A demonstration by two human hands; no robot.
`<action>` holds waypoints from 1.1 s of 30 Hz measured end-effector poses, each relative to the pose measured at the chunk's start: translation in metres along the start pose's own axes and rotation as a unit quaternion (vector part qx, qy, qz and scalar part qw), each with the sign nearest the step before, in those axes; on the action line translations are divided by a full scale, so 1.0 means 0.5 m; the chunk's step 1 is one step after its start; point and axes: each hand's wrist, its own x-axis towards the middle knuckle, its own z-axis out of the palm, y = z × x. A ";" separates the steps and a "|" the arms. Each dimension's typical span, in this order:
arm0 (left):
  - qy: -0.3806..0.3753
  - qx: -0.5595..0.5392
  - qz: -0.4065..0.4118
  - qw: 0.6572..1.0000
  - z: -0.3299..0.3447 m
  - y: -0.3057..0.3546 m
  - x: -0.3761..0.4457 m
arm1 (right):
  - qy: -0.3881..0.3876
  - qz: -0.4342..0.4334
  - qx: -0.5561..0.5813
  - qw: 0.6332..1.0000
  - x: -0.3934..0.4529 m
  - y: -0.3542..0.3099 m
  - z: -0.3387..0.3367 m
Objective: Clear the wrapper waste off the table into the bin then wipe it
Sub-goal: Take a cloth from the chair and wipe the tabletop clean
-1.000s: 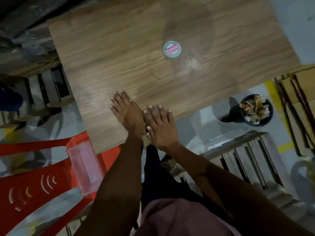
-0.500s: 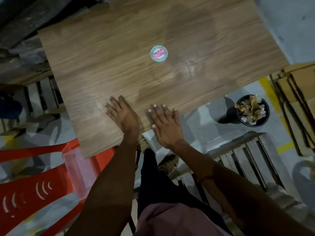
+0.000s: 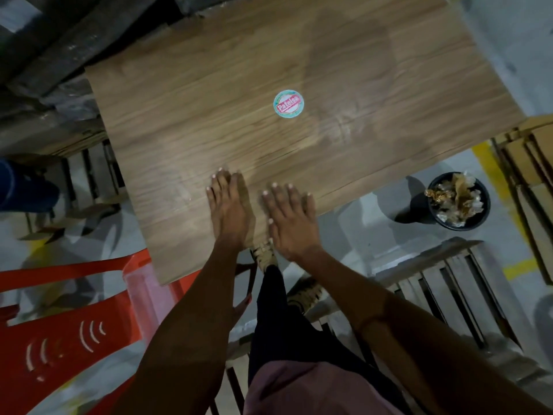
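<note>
Two hands flat on the table (image 3: 185,121), left hand (image 3: 229,209), right hand (image 3: 291,218), fingers straight, bin (image 3: 458,200) of wrappers well right.

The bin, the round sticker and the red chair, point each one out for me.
bin (image 3: 484,216): head view, on its black rim at the right side.
round sticker (image 3: 288,103): head view, on the red band across its middle.
red chair (image 3: 59,322): head view, on its seat.

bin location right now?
In the head view the black bin sits on the floor at the right, just off the table's near right edge, full of crumpled wrappers; it is right of the right hand.
</note>
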 end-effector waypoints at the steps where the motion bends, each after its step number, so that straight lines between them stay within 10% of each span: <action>1: -0.016 0.016 0.017 1.000 -0.004 -0.008 0.005 | 0.013 0.034 0.002 0.999 0.016 0.019 -0.008; 7: 0.026 -0.041 0.006 0.999 -0.024 -0.023 0.057 | 0.029 0.175 0.034 0.983 0.107 0.061 -0.042; 14: 0.050 -0.040 -0.032 0.997 -0.017 -0.027 0.169 | -0.014 -0.013 -0.008 1.000 0.113 0.004 -0.025; 22: 0.016 -0.041 -0.041 0.998 -0.036 -0.040 0.307 | 0.033 0.195 0.010 0.980 0.233 0.056 -0.060; 28: 0.028 -0.058 -0.060 0.996 -0.060 -0.027 0.415 | 0.014 0.035 -0.027 0.999 0.289 -0.018 -0.052; 33: 0.037 -0.038 -0.055 0.997 -0.054 -0.040 0.452 | 0.050 0.180 -0.022 0.982 0.356 0.052 -0.072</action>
